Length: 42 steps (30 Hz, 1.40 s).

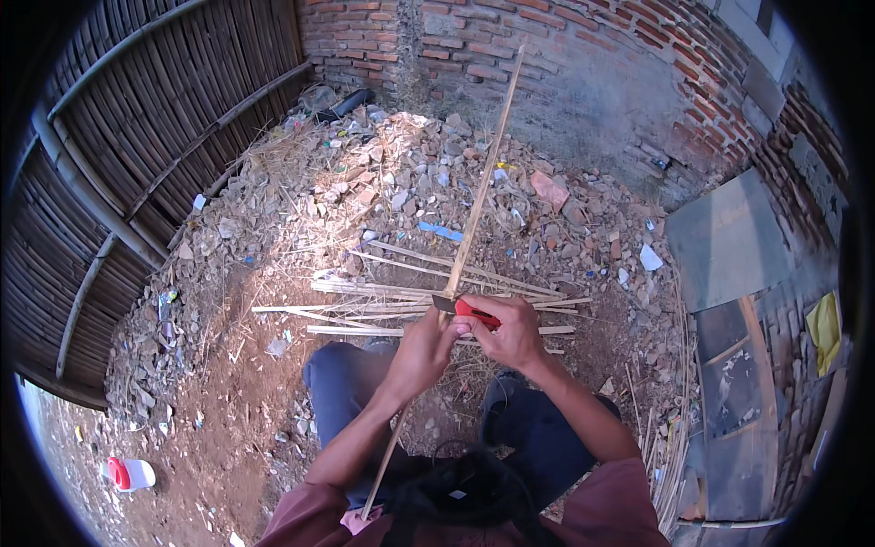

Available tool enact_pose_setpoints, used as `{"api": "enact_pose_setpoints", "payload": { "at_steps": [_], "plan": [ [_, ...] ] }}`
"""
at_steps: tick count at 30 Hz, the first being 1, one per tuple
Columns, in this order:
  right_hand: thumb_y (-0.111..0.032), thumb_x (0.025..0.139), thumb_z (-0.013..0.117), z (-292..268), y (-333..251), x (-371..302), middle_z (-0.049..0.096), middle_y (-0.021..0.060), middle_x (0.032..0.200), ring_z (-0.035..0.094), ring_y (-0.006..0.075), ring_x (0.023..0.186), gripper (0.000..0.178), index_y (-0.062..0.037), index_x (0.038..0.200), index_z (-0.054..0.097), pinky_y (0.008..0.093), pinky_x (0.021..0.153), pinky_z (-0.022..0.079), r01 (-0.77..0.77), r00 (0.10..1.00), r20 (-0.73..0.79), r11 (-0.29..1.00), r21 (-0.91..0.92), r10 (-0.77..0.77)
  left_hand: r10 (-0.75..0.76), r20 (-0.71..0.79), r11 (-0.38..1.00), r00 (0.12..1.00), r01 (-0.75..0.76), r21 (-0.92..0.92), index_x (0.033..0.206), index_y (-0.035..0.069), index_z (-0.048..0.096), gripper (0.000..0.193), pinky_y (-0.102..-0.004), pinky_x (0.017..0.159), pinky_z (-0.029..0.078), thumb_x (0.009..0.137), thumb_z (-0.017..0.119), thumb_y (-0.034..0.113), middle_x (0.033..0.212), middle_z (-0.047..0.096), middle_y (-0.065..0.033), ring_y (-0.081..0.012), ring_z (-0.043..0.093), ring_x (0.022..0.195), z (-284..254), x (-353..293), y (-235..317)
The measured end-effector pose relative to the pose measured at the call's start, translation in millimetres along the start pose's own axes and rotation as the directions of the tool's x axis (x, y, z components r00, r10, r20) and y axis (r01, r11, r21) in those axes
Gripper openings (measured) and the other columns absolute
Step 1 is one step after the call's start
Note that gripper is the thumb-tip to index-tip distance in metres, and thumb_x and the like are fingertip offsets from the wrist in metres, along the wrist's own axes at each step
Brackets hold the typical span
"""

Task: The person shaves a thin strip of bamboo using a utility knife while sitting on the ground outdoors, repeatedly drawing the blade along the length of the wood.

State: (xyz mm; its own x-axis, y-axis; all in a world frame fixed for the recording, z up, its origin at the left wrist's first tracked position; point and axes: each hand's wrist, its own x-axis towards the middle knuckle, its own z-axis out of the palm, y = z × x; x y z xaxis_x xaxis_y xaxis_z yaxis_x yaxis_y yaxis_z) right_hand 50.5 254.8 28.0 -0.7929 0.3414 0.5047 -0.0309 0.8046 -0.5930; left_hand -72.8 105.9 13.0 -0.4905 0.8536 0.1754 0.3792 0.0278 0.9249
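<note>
My right hand (513, 334) is closed around a red utility knife (480, 314), its short blade pointing left. The blade lies against a long, pale bamboo strip (485, 187). My left hand (421, 352) is wrapped around that strip just below the blade. The strip runs from my lap up and away toward the brick wall, and its lower end rests on a pink cloth (357, 521). Under and beyond my hands, several loose bamboo strips (374, 291) lie crosswise on the ground.
Rubble (401, 196) is heaped against a brick wall (583, 82) ahead. A woven bamboo fence (173, 100) stands at the left, boards (734, 242) lean at the right. A red-and-white container (137, 474) sits at lower left. More strips (673, 456) lie right of my leg.
</note>
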Motion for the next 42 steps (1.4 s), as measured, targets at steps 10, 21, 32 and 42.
{"api": "enact_pose_setpoints", "payload": {
  "at_steps": [10, 21, 32, 42],
  "plan": [
    [-0.020, 0.090, 0.077, 3, -13, -1, 0.079, 0.0133, 0.099, 0.078, 0.0315, 0.085, 0.031, -0.0035, 0.116, 0.076, 0.0380, 0.072, 0.061, -0.117, 0.991, -0.063, 0.992, -0.052, 0.114, 0.010, -0.081, 0.996, 0.997, -0.003, 0.085, 0.110, -0.004, 0.062, 0.026, -0.0433, 0.057, 0.045, 0.104, 0.067, 0.021, 0.067, 0.060, -0.0204, -0.0329, 0.056, 0.055, 7, 2, -5],
    [-0.021, 0.090, 0.077, 5, -8, -2, 0.080, 0.0121, 0.098, 0.078, 0.0299, 0.084, 0.030, -0.0046, 0.116, 0.076, 0.0374, 0.071, 0.061, -0.117, 0.987, -0.120, 0.990, -0.078, 0.108, -0.078, -0.075, 0.992, 0.994, 0.085, 0.096, 0.112, -0.003, 0.064, 0.031, -0.0423, 0.057, 0.045, 0.105, 0.066, 0.027, 0.066, 0.061, -0.0193, -0.0292, 0.057, 0.054, 9, 4, 6],
    [-0.023, 0.092, 0.078, 0, 5, 9, 0.079, 0.0139, 0.095, 0.079, 0.0284, 0.084, 0.029, -0.0050, 0.114, 0.078, 0.0363, 0.069, 0.060, -0.005, 0.991, -0.133, 0.998, -0.061, -0.003, -0.012, -0.069, 0.997, 0.998, 0.017, 0.079, 0.107, -0.003, 0.064, 0.032, -0.0427, 0.057, 0.044, 0.106, 0.066, 0.029, 0.065, 0.060, -0.0171, -0.0258, 0.055, 0.056, 4, 9, 8],
    [-0.030, 0.108, 0.062, -130, 63, -1, 0.064, -0.0045, 0.085, 0.049, 0.0023, 0.071, 0.031, -0.0016, 0.117, 0.071, 0.0221, 0.061, 0.036, -0.240, 0.735, -0.603, 0.950, 0.199, 0.311, -0.161, 0.147, 0.985, 0.976, 0.149, 0.089, 0.110, -0.003, 0.061, 0.036, -0.0402, 0.059, 0.044, 0.106, 0.064, 0.033, 0.065, 0.056, -0.0130, -0.0214, 0.052, 0.059, -2, -6, 9]
  ]
}}
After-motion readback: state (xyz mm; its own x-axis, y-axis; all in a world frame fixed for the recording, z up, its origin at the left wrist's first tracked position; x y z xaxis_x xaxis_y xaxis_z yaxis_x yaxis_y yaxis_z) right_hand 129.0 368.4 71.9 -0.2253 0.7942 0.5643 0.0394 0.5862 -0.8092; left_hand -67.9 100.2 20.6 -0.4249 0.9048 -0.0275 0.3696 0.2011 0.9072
